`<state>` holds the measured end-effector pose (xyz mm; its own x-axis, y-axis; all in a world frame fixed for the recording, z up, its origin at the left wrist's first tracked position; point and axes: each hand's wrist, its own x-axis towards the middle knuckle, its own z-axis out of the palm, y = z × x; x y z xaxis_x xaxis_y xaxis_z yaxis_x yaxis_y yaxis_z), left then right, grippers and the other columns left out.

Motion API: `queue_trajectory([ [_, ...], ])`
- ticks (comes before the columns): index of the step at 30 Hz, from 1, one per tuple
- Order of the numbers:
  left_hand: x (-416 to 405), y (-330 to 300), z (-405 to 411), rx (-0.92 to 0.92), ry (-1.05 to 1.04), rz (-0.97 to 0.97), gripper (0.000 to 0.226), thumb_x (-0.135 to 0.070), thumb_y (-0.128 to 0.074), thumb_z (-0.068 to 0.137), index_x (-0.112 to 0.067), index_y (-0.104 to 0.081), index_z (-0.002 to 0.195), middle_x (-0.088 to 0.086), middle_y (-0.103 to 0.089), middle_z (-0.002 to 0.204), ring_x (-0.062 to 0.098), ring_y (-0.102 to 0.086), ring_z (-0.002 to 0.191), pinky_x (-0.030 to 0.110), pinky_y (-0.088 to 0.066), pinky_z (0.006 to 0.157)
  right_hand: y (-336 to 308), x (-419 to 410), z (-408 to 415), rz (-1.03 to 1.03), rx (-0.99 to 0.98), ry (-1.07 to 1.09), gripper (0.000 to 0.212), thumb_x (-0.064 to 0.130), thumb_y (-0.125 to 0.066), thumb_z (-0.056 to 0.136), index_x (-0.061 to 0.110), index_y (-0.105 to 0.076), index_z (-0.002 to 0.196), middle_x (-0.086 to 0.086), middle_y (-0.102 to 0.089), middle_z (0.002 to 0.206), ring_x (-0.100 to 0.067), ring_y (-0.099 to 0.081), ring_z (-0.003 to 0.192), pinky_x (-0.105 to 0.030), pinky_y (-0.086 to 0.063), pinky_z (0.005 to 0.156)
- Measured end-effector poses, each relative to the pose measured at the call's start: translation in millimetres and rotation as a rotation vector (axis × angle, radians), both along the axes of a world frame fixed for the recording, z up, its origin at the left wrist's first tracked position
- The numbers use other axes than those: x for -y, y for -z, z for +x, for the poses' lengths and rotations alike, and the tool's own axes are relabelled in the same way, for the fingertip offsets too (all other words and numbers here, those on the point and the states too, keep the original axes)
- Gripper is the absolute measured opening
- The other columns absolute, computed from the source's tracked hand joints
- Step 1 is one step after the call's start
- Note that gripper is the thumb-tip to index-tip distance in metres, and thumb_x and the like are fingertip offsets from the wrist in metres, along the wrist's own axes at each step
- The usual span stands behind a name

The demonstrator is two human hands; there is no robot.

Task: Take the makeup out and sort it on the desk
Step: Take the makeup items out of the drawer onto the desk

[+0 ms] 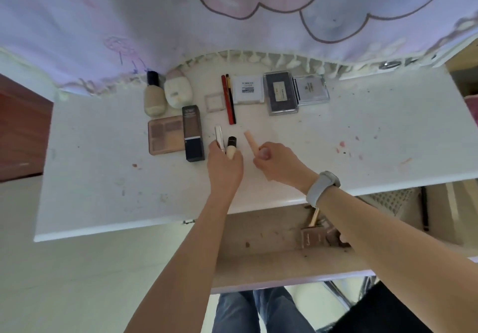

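Our left hand [224,163] grips 2 tubes, 1 silver [219,136], 1 black-capped [231,146]; our right hand [274,160] clamps 1 peach tube [250,140] over the desk [362,138], near 2 pencils [229,100] and 3 compacts [280,92].

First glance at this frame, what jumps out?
Both hands at desk centre: the left hand grips a black-capped tube and a silver stick, the right hand a peach tube. Behind them lie sorted makeup rows, including an eyeshadow palette. Below, the open drawer holds more.
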<state>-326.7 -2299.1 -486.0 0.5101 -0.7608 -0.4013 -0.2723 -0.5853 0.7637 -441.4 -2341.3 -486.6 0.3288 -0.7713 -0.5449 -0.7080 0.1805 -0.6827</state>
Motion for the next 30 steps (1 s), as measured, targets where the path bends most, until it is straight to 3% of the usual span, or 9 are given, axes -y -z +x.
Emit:
queue_trajectory([
  [2, 6, 4, 3, 0.03, 0.023, 0.002, 0.042, -0.014, -0.055, 0.088, 0.004, -0.04, 0.123, 0.022, -0.052, 0.114, 0.034, -0.053, 0.1, 0.041, -0.046, 0.084, 4, 10, 16, -0.029, -0.05, 0.002, 0.008, 0.017, -0.049, 0.084, 0.011, -0.05, 0.08, 0.0, -0.052, 0.073, -0.016, -0.05, 0.063, -0.022, -0.04, 0.048],
  [5, 11, 5, 5, 0.06, 0.03, -0.002, 0.049, -0.011, -0.056, 0.087, 0.003, -0.037, 0.13, 0.022, -0.046, 0.123, 0.032, -0.049, 0.106, 0.035, -0.041, 0.088, 7, 23, 31, -0.047, -0.097, 0.035, 0.008, 0.016, -0.049, 0.083, 0.01, -0.052, 0.087, 0.001, -0.05, 0.073, -0.019, -0.049, 0.07, -0.024, -0.039, 0.049],
  [8, 12, 4, 7, 0.11, 0.087, -0.021, 0.059, -0.006, -0.055, 0.088, -0.003, -0.026, 0.139, 0.018, -0.035, 0.133, 0.029, -0.042, 0.117, 0.03, -0.035, 0.097, 9, 31, 33, -0.067, -0.099, 0.061, 0.025, 0.019, -0.053, 0.086, 0.012, -0.051, 0.11, 0.0, -0.053, 0.091, -0.019, -0.049, 0.081, -0.024, -0.038, 0.058],
  [11, 8, 1, 11, 0.211, 0.185, -0.06, 0.059, -0.004, -0.049, 0.09, -0.006, -0.021, 0.143, 0.017, -0.023, 0.145, 0.03, -0.026, 0.132, 0.035, -0.028, 0.107, 11, 34, 28, -0.118, -0.108, 0.063, 0.03, 0.021, -0.055, 0.087, 0.016, -0.05, 0.116, 0.003, -0.05, 0.093, -0.016, -0.048, 0.083, -0.021, -0.037, 0.058],
  [15, -6, 8, 13, 0.612, 0.574, -0.031, 0.06, -0.007, -0.043, 0.094, -0.014, -0.016, 0.146, 0.011, -0.002, 0.155, 0.03, 0.002, 0.142, 0.042, -0.015, 0.113, 15, 34, 20, -0.171, -0.104, 0.097, 0.029, 0.021, -0.055, 0.087, 0.019, -0.052, 0.115, 0.003, -0.052, 0.093, -0.009, -0.048, 0.071, -0.013, -0.032, 0.049],
  [19, -12, 20, 28, 0.834, 0.9, 0.06, 0.068, -0.012, -0.037, 0.096, -0.019, 0.007, 0.147, 0.008, 0.016, 0.154, 0.028, 0.012, 0.142, 0.049, 0.001, 0.113, 17, 29, 19, -0.188, -0.061, 0.1, 0.028, 0.028, -0.057, 0.087, 0.022, -0.054, 0.114, 0.003, -0.059, 0.096, -0.014, -0.055, 0.079, -0.014, -0.039, 0.053],
  [22, -12, 19, 40, 0.968, 0.958, 0.03, 0.06, -0.02, -0.029, 0.099, -0.012, 0.006, 0.146, 0.008, 0.012, 0.155, 0.026, 0.008, 0.143, 0.049, 0.007, 0.112, 15, 22, 20, -0.194, -0.049, 0.075, 0.029, 0.025, -0.056, 0.087, 0.022, -0.053, 0.115, -0.003, -0.063, 0.101, -0.02, -0.06, 0.085, -0.026, -0.05, 0.069],
  [25, -12, 15, 47, 1.017, 0.917, 0.023, 0.058, -0.027, -0.028, 0.099, -0.009, 0.0, 0.146, 0.011, 0.004, 0.156, 0.026, 0.004, 0.143, 0.05, 0.011, 0.11, 12, 15, 23, -0.195, -0.046, 0.019, 0.03, 0.026, -0.055, 0.089, 0.021, -0.053, 0.119, -0.004, -0.064, 0.105, -0.022, -0.06, 0.091, -0.034, -0.05, 0.082],
  [30, -22, 15, 50, 1.008, 0.921, -0.022, 0.063, -0.033, -0.042, 0.095, -0.017, -0.012, 0.147, 0.013, -0.012, 0.154, 0.028, -0.013, 0.142, 0.05, 0.004, 0.112, 7, 9, 33, -0.248, -0.036, -0.049, 0.027, 0.033, -0.051, 0.091, 0.02, -0.056, 0.114, 0.001, -0.064, 0.092, -0.021, -0.061, 0.084, -0.038, -0.051, 0.079],
])
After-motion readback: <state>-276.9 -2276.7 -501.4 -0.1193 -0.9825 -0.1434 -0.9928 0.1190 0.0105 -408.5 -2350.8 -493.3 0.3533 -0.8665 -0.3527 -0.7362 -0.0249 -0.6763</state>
